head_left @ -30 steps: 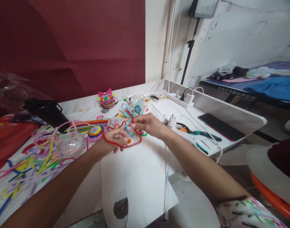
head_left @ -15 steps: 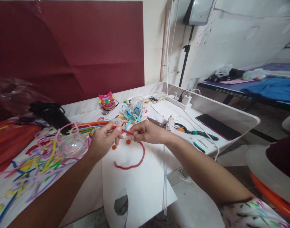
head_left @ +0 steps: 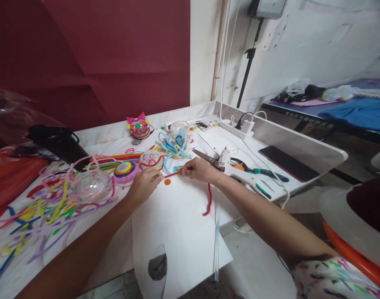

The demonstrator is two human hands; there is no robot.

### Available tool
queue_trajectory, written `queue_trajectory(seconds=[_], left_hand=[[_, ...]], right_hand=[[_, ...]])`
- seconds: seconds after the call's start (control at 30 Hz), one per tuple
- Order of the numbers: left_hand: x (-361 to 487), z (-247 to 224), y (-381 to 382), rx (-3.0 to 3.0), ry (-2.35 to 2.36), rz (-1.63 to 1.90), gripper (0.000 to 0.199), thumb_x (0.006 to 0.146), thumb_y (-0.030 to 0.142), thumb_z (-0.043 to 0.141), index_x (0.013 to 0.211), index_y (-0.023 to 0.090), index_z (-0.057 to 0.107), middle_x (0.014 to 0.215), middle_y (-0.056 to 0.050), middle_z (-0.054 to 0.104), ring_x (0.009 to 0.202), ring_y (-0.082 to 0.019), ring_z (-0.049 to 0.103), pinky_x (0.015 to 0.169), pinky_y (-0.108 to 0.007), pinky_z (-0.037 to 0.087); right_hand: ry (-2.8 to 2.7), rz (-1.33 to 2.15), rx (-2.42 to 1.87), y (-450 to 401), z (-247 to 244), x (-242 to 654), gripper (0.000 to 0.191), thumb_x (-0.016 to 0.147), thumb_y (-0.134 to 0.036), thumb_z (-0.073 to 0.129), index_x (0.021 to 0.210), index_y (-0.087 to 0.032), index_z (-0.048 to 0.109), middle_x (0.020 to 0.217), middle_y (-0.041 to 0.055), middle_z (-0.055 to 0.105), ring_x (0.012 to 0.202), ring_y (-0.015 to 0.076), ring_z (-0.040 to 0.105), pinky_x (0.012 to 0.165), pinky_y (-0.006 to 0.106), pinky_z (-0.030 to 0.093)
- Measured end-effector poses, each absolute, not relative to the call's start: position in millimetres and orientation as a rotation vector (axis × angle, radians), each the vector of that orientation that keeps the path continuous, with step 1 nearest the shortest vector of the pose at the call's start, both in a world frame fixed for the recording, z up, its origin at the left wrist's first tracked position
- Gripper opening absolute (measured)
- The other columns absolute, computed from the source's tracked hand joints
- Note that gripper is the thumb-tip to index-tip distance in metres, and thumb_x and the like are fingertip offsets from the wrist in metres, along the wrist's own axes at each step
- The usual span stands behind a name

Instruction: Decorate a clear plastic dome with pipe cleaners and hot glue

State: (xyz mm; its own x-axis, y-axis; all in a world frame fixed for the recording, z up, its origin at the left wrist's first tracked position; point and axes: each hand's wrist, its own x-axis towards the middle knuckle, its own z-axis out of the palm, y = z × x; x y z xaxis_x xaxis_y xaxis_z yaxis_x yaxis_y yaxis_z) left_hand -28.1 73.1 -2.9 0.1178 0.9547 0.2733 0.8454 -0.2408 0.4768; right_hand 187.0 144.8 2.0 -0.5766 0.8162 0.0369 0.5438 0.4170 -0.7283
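A red pipe cleaner (head_left: 173,174) is stretched between my two hands above a white sheet (head_left: 177,232). My left hand (head_left: 148,182) pinches one end of it. Fingers of my right hand (head_left: 197,169) are closed on it farther along, and its loose tail hangs down at the right, beneath my right wrist. On the sheet between the hands lies an orange dot (head_left: 167,182). Just behind my left hand are a ball with coloured rings (head_left: 125,171) and a pale round piece with a red strand (head_left: 151,159).
Tangled pipe cleaners and a clear ball (head_left: 94,187) fill the left. A pink cat-eared piece (head_left: 139,126) sits at the back. Scissors (head_left: 205,158), a glue gun (head_left: 224,160), pliers (head_left: 269,174), a phone (head_left: 286,163) and a power strip (head_left: 239,131) lie right.
My hands have moved apart, drawing the red pipe cleaner straight between them. Its curved tail has swung from above the middle of the sheet to the right, under my right wrist.
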Motion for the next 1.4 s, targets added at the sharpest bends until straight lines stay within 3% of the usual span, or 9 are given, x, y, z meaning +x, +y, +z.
queue_trajectory(seconds=[0.17,0.37,0.7,1.17,1.4], left_hand=[[-29,-9,80,2.26,1.771,0.653,0.025,0.082,0.028,0.042,0.067,0.02,0.06,0.062,0.0,0.058,0.061,-0.016,0.055,0.065,-0.027,0.04],[-30,-16,85,2.305,1.854,0.584,0.019,0.076,0.017,0.044,0.06,0.022,0.053,0.058,-0.001,0.056,0.064,-0.017,0.055,0.066,-0.027,0.04],[-29,-27,92,2.32,2.01,0.495,0.016,0.076,0.013,0.048,0.07,0.019,0.062,0.062,-0.003,0.063,0.06,-0.017,0.057,0.06,-0.026,0.038],[-28,-27,98,2.37,1.997,0.318,0.023,0.079,0.012,0.045,0.072,0.017,0.067,0.079,-0.007,0.072,0.077,-0.019,0.064,0.069,-0.027,0.042],[-27,-20,100,2.386,1.937,0.251,0.024,0.079,0.01,0.047,0.068,0.016,0.067,0.072,-0.005,0.069,0.07,-0.016,0.062,0.064,-0.025,0.038]], right_hand=[[-2.375,0.869,-1.251,143,-8,180,0.019,0.076,-0.007,0.056,0.07,-0.016,0.071,0.059,-0.0002,0.063,0.057,0.0108,0.051,0.057,0.021,0.035],[-2.458,0.744,-1.349,141,-12,172,0.019,0.08,-0.015,0.057,0.079,-0.02,0.075,0.076,0.0033,0.071,0.069,0.0147,0.059,0.064,0.023,0.037],[-2.513,0.459,-1.546,137,-10,158,0.031,0.083,-0.017,0.05,0.101,-0.023,0.074,0.1,0.0131,0.071,0.092,0.027,0.065,0.07,0.03,0.041],[-2.562,0.354,-1.521,131,-14,156,0.029,0.088,-0.02,0.045,0.104,-0.022,0.069,0.1,0.0114,0.072,0.092,0.025,0.065,0.072,0.031,0.042],[-2.612,0.408,-1.496,131,-12,158,0.031,0.088,-0.019,0.044,0.103,-0.022,0.07,0.105,0.0111,0.071,0.097,0.025,0.065,0.076,0.031,0.044]])
